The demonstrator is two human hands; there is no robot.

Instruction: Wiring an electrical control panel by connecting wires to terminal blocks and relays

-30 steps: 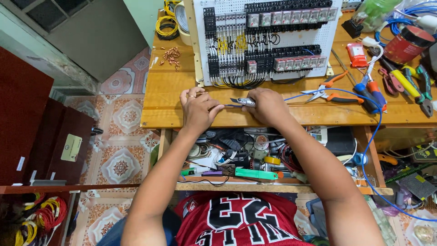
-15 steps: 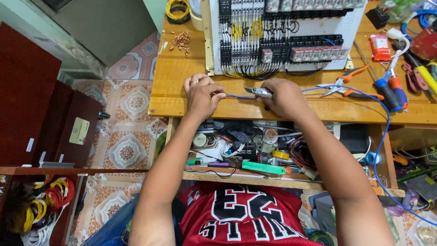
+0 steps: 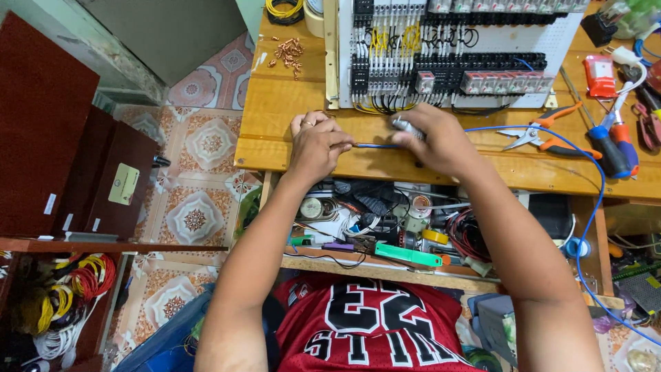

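**Blue wire stretched between two hands on the wooden workbench**

Left hand (image 3: 313,146) closed, pinching one end of a thin blue wire (image 3: 375,145) just in front of the white control panel (image 3: 451,55). Right hand (image 3: 437,141) curled shut around a small metal tool (image 3: 403,126), clamped on the same wire. Wire taut between both fists, then trailing right past orange-handled pliers (image 3: 544,138) lying right of the panel. Workbench (image 3: 289,117) under both hands. Copper bits (image 3: 289,52) scattered left of the panel. Cluttered shelf (image 3: 385,227) beneath the bench edge, nearer the body than the panel.
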